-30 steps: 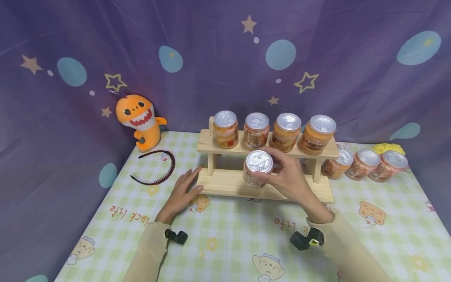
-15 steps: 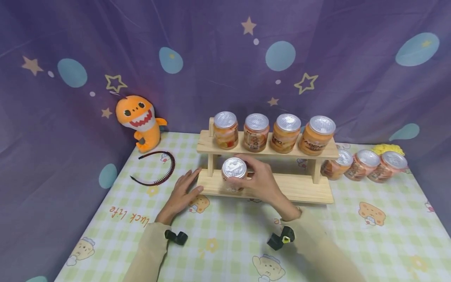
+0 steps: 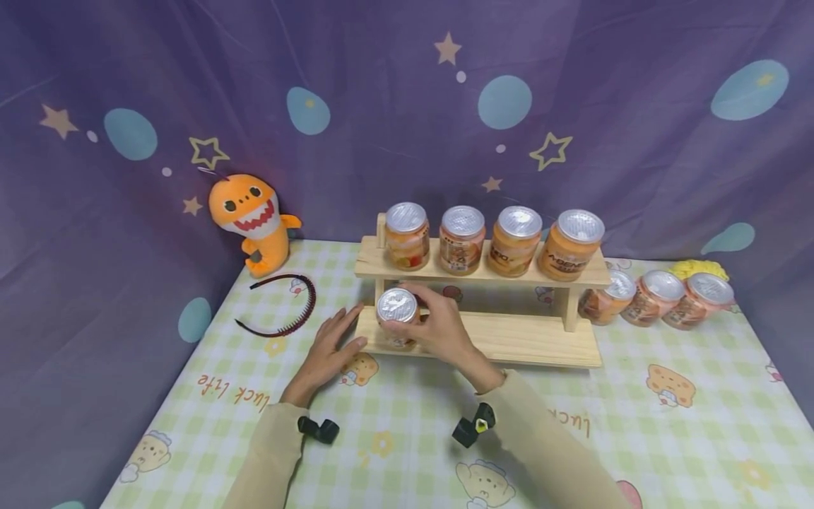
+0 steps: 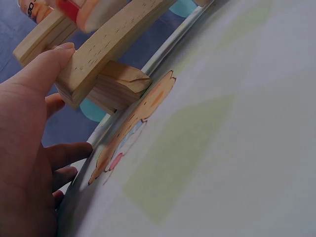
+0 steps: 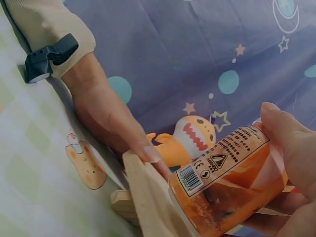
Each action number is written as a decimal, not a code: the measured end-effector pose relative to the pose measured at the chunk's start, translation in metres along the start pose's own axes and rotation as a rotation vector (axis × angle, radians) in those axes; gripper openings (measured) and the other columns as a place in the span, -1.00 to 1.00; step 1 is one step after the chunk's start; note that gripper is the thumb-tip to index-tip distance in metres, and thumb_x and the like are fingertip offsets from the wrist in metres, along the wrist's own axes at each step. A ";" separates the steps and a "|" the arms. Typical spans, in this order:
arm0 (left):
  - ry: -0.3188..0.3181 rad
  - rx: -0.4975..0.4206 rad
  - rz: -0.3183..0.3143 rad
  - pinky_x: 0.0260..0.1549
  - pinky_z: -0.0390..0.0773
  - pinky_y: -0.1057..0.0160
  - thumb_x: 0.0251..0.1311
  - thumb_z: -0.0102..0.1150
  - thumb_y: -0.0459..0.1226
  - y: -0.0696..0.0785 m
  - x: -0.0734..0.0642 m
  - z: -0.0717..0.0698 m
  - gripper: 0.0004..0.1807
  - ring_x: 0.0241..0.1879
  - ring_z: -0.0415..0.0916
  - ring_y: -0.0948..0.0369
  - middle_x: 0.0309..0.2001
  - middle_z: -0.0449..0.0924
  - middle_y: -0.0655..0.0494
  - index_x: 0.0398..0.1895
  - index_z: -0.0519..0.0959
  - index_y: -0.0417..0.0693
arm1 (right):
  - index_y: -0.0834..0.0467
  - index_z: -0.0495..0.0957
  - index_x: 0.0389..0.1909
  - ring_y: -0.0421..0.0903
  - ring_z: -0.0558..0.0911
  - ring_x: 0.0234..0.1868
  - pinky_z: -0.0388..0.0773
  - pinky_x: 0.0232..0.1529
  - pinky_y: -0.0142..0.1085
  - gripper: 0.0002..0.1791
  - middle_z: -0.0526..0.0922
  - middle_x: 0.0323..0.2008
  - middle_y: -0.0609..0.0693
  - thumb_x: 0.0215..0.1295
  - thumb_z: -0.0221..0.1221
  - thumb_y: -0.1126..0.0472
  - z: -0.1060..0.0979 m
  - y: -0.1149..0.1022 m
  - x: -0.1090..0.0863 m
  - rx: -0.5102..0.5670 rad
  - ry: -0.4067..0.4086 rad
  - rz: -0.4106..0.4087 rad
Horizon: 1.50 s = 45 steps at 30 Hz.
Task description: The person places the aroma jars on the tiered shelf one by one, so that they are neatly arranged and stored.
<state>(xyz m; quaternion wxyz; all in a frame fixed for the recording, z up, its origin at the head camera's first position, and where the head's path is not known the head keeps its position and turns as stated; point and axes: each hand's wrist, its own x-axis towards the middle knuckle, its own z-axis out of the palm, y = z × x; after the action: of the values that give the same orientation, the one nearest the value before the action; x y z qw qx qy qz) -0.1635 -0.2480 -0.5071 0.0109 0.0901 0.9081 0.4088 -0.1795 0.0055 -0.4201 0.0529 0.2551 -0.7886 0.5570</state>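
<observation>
A two-tier wooden rack [image 3: 515,339] stands on the table. My right hand [image 3: 439,329] grips a jar [image 3: 397,307] with a silver lid and orange contents at the left end of the lower board. In the right wrist view the label and barcode of this jar [image 5: 232,173] face the camera, its base right at the board. My left hand [image 3: 326,355] rests against the rack's left end. Seen from the left wrist, the thumb [image 4: 49,64] touches the lower board's corner while the other fingers reach out loosely beside it.
Several similar jars [image 3: 462,240] line the upper board. Three more jars [image 3: 655,297] stand right of the rack, with something yellow [image 3: 699,268] behind. At left are an orange shark plush [image 3: 254,223] and a dark toothed headband [image 3: 308,304]. A purple curtain [image 3: 381,106] hangs behind.
My right hand has carried the jar leftward along the lower board and down, from near its middle to its left end. The left hand has stayed in place.
</observation>
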 end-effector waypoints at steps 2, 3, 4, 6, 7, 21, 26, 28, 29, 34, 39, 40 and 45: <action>-0.002 0.001 0.000 0.57 -0.25 -0.25 0.38 0.11 -0.04 0.001 0.000 0.000 -0.28 0.60 -0.09 -0.20 0.58 0.14 0.02 0.57 0.17 0.18 | 0.27 0.55 0.17 0.05 0.75 -0.08 0.70 -0.27 -0.47 -0.35 0.73 0.00 0.19 0.03 0.52 0.20 0.003 0.002 0.001 -0.003 0.003 0.003; -0.003 0.002 0.000 0.57 -0.25 -0.25 0.38 0.11 -0.04 0.001 0.000 0.000 -0.28 0.60 -0.09 -0.20 0.58 0.14 0.02 0.57 0.17 0.18 | 0.26 0.56 0.16 0.05 0.75 -0.08 0.70 -0.27 -0.47 -0.36 0.73 0.00 0.19 0.03 0.52 0.20 0.004 0.004 0.001 -0.002 0.003 0.004; -0.003 0.004 0.001 0.57 -0.24 -0.25 0.38 0.11 -0.04 0.001 0.000 0.000 -0.28 0.59 -0.09 -0.20 0.58 0.14 0.02 0.57 0.17 0.18 | 0.24 0.56 0.15 0.04 0.75 -0.09 0.70 -0.27 -0.47 -0.37 0.73 -0.01 0.18 0.03 0.52 0.19 0.005 0.005 0.001 -0.005 0.002 0.004; -0.003 0.007 0.002 0.57 -0.24 -0.25 0.38 0.11 -0.04 0.002 0.000 0.000 -0.28 0.59 -0.09 -0.20 0.58 0.15 0.02 0.57 0.17 0.17 | 0.22 0.57 0.14 0.02 0.75 -0.09 0.69 -0.26 -0.44 -0.38 0.74 -0.02 0.16 0.03 0.52 0.18 0.006 0.007 0.001 -0.011 0.003 0.000; -0.002 0.009 0.005 0.57 -0.24 -0.25 0.37 0.11 -0.05 0.002 0.000 0.000 -0.28 0.59 -0.08 -0.20 0.58 0.15 0.01 0.57 0.17 0.16 | 0.21 0.58 0.14 0.01 0.75 -0.09 0.69 -0.25 -0.43 -0.39 0.74 -0.02 0.15 0.03 0.52 0.17 0.007 0.008 0.001 -0.013 0.004 -0.001; -0.003 0.002 -0.006 0.56 -0.22 -0.27 0.37 0.13 -0.06 0.001 -0.002 -0.001 -0.28 0.59 -0.08 -0.21 0.58 0.15 -0.01 0.57 0.18 0.15 | 0.23 0.46 0.27 0.05 0.71 0.04 0.66 0.06 -0.05 -0.24 0.70 0.08 0.16 0.04 0.52 0.11 0.010 0.006 0.000 -0.065 -0.036 0.059; -0.008 0.002 -0.021 0.57 -0.23 -0.27 0.37 0.13 -0.04 0.000 -0.002 0.000 -0.27 0.59 -0.09 -0.21 0.58 0.14 -0.02 0.57 0.18 0.16 | 0.19 0.42 0.32 0.06 0.66 0.16 0.62 0.16 0.00 -0.17 0.64 0.18 0.15 0.02 0.52 0.08 0.001 0.003 -0.003 -0.054 -0.063 0.089; -0.007 0.000 -0.020 0.57 -0.23 -0.27 0.37 0.13 -0.04 -0.001 -0.002 0.000 -0.27 0.59 -0.08 -0.21 0.58 0.14 -0.03 0.57 0.18 0.16 | 0.17 0.42 0.31 0.08 0.62 0.22 0.63 0.17 0.04 -0.19 0.62 0.21 0.16 0.04 0.51 0.08 -0.004 0.003 -0.006 -0.040 -0.065 0.100; -0.007 0.001 -0.020 0.57 -0.23 -0.27 0.37 0.12 -0.04 -0.001 -0.002 -0.001 -0.27 0.59 -0.08 -0.21 0.58 0.14 -0.03 0.57 0.17 0.17 | 0.17 0.41 0.32 0.11 0.60 0.25 0.63 0.17 0.07 -0.20 0.61 0.22 0.17 0.05 0.51 0.08 -0.008 0.003 -0.007 -0.035 -0.061 0.108; -0.001 0.004 -0.009 0.56 -0.23 -0.27 0.37 0.12 -0.04 0.000 -0.002 -0.002 -0.28 0.59 -0.08 -0.22 0.58 0.13 -0.06 0.57 0.17 0.16 | 0.15 0.41 0.33 0.18 0.59 0.28 0.66 0.08 0.14 -0.23 0.59 0.25 0.21 0.11 0.48 0.09 -0.024 0.002 -0.017 -0.030 -0.032 0.148; 0.008 0.005 -0.010 0.57 -0.24 -0.26 0.37 0.12 -0.05 0.000 -0.001 -0.001 -0.28 0.59 -0.08 -0.22 0.58 0.13 -0.06 0.57 0.18 0.14 | 0.13 0.39 0.35 0.15 0.59 0.28 0.65 0.12 0.11 -0.25 0.60 0.26 0.18 0.15 0.45 0.10 -0.041 0.000 -0.027 -0.040 -0.016 0.162; 0.010 0.005 -0.008 0.57 -0.24 -0.26 0.38 0.12 -0.05 -0.001 -0.001 -0.001 -0.28 0.59 -0.08 -0.22 0.58 0.14 -0.06 0.57 0.18 0.14 | 0.13 0.39 0.35 0.15 0.59 0.28 0.65 0.12 0.11 -0.26 0.60 0.26 0.17 0.16 0.44 0.11 -0.045 0.000 -0.029 -0.039 -0.012 0.163; 0.003 0.000 -0.006 0.57 -0.25 -0.25 0.38 0.12 -0.05 0.001 0.000 0.000 -0.28 0.59 -0.08 -0.21 0.58 0.13 -0.05 0.57 0.18 0.14 | 0.14 0.40 0.34 0.17 0.58 0.28 0.65 0.14 0.10 -0.30 0.60 0.26 0.18 0.20 0.41 0.15 -0.065 0.002 -0.043 -0.041 0.006 0.137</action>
<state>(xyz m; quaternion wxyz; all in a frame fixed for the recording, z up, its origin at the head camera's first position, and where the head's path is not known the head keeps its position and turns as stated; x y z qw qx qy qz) -0.1634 -0.2475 -0.5065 0.0107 0.0866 0.9085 0.4087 -0.1564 0.0790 -0.4129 0.0222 0.1979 -0.8153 0.5437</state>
